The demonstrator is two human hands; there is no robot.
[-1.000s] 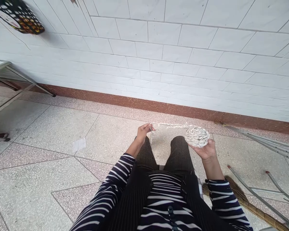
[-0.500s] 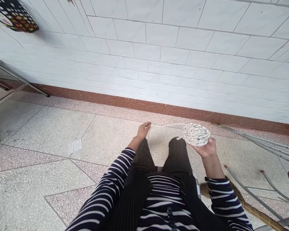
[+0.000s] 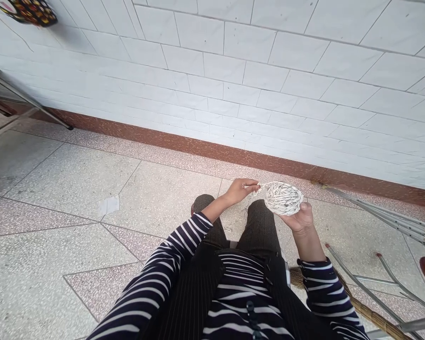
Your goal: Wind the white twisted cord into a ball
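A ball of whitish, dark-flecked cord rests in my right hand, whose fingers go underneath while the thumb presses its right side. A short strand runs from the top of the ball to my left hand. The left thumb and fingers are pinched together on this strand, close to the ball's left side. Both hands are held out above my knees. The fingers under the ball are mostly hidden.
A white tiled wall stands ahead over a speckled floor. Crutches lean at the right, with a straw broom and a metal frame below them. To the left are a metal-legged table and a scrap of paper.
My left hand has moved right, from well away along the strand to right beside the ball. The ball and right hand have shifted slightly left in view.
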